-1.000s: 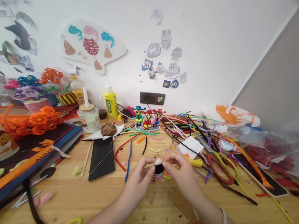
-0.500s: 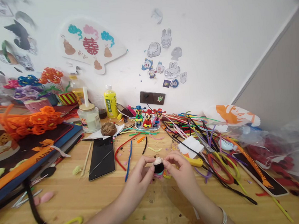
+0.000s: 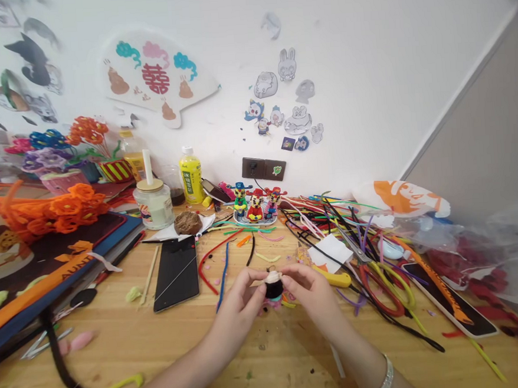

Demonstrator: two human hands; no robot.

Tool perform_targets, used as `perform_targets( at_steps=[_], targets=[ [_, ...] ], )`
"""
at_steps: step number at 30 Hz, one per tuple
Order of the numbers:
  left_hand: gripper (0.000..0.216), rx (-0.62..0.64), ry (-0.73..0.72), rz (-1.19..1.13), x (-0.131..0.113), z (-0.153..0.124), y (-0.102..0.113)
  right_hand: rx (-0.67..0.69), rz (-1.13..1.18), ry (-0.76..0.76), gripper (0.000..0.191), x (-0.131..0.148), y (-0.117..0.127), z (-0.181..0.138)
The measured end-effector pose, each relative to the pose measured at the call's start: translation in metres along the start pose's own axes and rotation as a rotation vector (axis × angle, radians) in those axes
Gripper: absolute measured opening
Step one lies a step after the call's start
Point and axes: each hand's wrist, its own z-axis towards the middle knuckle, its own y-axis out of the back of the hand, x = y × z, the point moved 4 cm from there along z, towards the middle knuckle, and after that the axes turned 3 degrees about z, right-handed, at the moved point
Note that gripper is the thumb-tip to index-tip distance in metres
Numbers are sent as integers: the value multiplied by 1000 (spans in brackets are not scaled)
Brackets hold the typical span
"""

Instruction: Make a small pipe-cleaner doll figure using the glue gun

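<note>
Both hands meet over the wooden table (image 3: pixel 172 348) and pinch a small pipe-cleaner figure (image 3: pixel 273 285) with a cream top and black body. My left hand (image 3: pixel 239 305) grips it from the left with thumb and fingers closed. From the right, my right hand (image 3: pixel 309 294) holds it the same way; a bracelet shows on that wrist. Pink and yellow bits peek out under the figure. A black phone (image 3: pixel 176 272) lies face down left of the hands.
A tangle of coloured pipe cleaners (image 3: pixel 355 240) and scissors spreads to the right, with a yellow-handled tool (image 3: pixel 336 279). Three small figures on a tray (image 3: pixel 256 206), a yellow bottle (image 3: pixel 191 175) and a jar (image 3: pixel 154 204) stand by the wall. Orange flowers on dark books (image 3: pixel 57 231) fill the left.
The hands and the small figure have stayed almost in place, shifting only slightly as the fingers work on it.
</note>
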Motion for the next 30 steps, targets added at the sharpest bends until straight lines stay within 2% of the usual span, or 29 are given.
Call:
perform_targets(
  at_steps=[6, 12, 19, 30],
  targets=[
    [22, 27, 23, -54, 1, 0, -1, -22, 21, -36, 26, -1, 1, 1],
    [22, -28, 46, -42, -2, 1, 1, 4, 11, -55, 27, -1, 3, 2],
    [23, -32, 51, -34, -3, 2, 2, 21, -10, -52, 27, 0, 4, 2],
    [26, 20, 62, -79, -4, 0, -1, 62, 191, -126, 24, -1, 3, 2]
  ],
)
